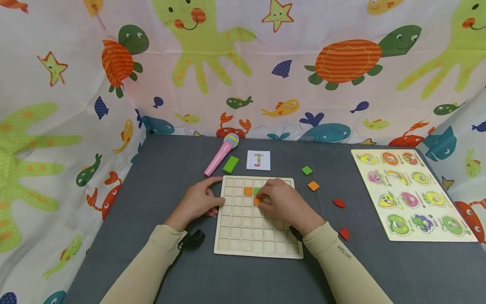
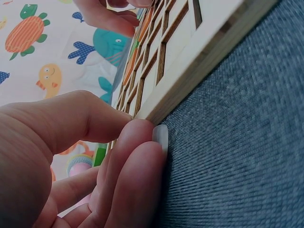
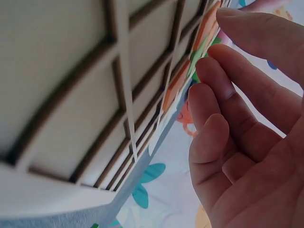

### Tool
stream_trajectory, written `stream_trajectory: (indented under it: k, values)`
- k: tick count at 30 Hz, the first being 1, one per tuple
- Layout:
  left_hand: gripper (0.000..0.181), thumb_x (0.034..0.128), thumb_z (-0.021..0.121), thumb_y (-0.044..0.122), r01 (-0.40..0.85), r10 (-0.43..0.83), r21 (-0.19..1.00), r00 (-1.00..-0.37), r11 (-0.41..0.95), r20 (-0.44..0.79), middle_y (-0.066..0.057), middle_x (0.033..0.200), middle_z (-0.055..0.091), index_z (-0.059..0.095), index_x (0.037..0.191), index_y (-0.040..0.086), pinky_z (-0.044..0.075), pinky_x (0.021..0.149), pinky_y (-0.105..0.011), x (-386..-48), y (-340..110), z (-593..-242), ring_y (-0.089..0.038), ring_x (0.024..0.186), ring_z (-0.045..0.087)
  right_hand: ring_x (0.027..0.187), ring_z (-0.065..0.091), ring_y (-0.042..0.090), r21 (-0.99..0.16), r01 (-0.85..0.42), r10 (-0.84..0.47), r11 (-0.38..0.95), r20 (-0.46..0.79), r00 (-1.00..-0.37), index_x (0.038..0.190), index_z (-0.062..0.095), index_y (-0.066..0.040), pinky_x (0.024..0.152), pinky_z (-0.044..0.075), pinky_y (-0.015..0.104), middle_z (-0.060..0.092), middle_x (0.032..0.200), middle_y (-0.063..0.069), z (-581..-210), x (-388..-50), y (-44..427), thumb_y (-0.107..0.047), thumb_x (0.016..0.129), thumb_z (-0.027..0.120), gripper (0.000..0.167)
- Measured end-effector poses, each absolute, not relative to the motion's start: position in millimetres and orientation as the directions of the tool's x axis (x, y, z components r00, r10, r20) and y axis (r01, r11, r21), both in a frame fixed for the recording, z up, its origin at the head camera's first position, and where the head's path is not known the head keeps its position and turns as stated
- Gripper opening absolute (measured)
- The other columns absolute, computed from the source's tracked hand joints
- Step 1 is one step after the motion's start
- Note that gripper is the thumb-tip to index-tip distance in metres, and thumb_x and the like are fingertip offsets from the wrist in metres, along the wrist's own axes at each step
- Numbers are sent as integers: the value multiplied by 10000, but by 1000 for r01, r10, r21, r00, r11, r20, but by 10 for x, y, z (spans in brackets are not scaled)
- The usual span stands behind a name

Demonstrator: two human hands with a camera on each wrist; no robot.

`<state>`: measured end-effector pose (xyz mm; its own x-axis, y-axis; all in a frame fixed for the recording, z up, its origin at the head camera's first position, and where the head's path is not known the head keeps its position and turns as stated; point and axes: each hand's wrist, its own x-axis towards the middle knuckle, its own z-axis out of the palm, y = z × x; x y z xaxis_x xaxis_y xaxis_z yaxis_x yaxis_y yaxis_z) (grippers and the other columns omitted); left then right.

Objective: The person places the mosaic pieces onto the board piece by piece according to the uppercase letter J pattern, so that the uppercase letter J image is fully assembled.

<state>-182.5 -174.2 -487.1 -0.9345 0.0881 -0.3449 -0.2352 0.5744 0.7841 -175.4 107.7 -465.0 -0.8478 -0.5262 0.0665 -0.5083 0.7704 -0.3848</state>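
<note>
A person's left hand (image 1: 198, 201) pinches the left edge of a wooden grid board (image 1: 246, 233), thumb and fingertips meeting at the rim, while the right hand (image 1: 284, 202) works over its upper rows. The right fingers bend side by side with the thumb apart from them; no piece shows between their tips, and how hard they press cannot be told. The board lies flat on the table in front of the person, an orange square tile (image 1: 248, 191) beside a green square tile (image 1: 256, 191), with a second orange square tile (image 1: 256, 201) just below the green; the right hand hides the cells next to them.

The step in hand appears to be settling tiles into the recessed cells. Done well, it likely calls for squaring each tile to its cell walls before pressing lightly at the middle, with the left hand bracing the board and the right fingers clear of seated neighbors.

Beyond the board, on a dark gray tabletop (image 1: 228, 278), lie a pattern card (image 1: 250, 162), a green block (image 1: 230, 164) and a pink toy microphone (image 1: 220, 157). Loose green and orange tiles and two red curved-edge pieces (image 1: 339, 203) are scattered to the right, short of a fruit-picture puzzle board (image 1: 398, 188). Fabric (image 1: 228, 116) printed with turtles, crabs and whales walls in the table.
</note>
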Motion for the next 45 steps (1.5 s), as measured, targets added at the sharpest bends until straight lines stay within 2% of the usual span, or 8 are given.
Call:
stream_trajectory:
  k: [8, 13, 19, 26, 35, 41, 45]
  values:
    - [757, 882, 831, 206, -233, 87, 779, -935, 582, -344, -105, 810, 681, 542, 1576, 296, 625, 588, -318, -1810, -1770, -4874, -228, 615, 733, 997, 652, 216, -386, -505, -518, 772, 78, -852, 1098, 844, -109, 878, 599, 394, 750, 1054, 24, -4600, -1804, 1189, -196, 916, 861, 202]
    - [758, 882, 833, 208, -232, 88, 779, -935, 583, -344, -104, 815, 681, 542, 1576, 298, 623, 585, -315, -1805, -1752, -4857, -227, 619, 735, 1056, 661, 235, -406, -439, -463, 801, 43, -885, 1131, 835, -104, 938, 608, 438, 758, 1107, 37, -4555, -1839, 1300, -226, 935, 843, 231]
    - [760, 880, 836, 208, -231, 92, 782, -934, 579, -345, -102, 809, 683, 544, 1577, 295, 626, 589, -318, -1809, -1735, -4847, -227, 621, 739, 1027, 671, 258, -428, -342, -367, 837, 25, -930, 1186, 814, -66, 913, 612, 479, 754, 1108, 81, -4551, -1924, 1542, -235, 967, 792, 277]
    - [754, 876, 840, 200, -226, 91, 789, -938, 572, -335, -103, 801, 681, 553, 1568, 291, 627, 579, -320, -1816, -1741, -4858, -230, 606, 738, 1105, 689, 337, -392, -274, -293, 878, 12, -956, 1251, 789, -31, 995, 591, 556, 754, 1179, 155, -4522, -2148, 1936, -239, 986, 791, 337]
    - [747, 872, 843, 209, -218, 94, 789, -940, 574, -328, -102, 797, 686, 562, 1559, 299, 628, 582, -325, -1828, -1736, -4883, -233, 606, 741, 1076, 670, 378, -355, -194, -224, 915, -47, -973, 1255, 771, 16, 1023, 564, 595, 738, 1174, 226, -4469, -2400, 2306, -230, 985, 774, 365]
    - [751, 869, 843, 200, -215, 95, 789, -941, 576, -325, -103, 796, 686, 563, 1560, 294, 627, 576, -324, -1837, -1717, -4874, -233, 599, 739, 1113, 664, 394, -355, -131, -177, 926, -100, -979, 1284, 755, 33, 1044, 557, 611, 745, 1229, 249, -4526, -2431, 2384, -256, 988, 769, 414]
    - [759, 869, 842, 199, -226, 82, 782, -939, 580, -333, -102, 792, 679, 556, 1565, 290, 622, 573, -314, -1829, -1742, -4863, -231, 596, 734, 1073, 651, 379, -360, -109, -163, 927, -123, -979, 1267, 759, 44, 1019, 570, 599, 740, 1223, 253, -4549, -2462, 2351, -279, 982, 778, 431]
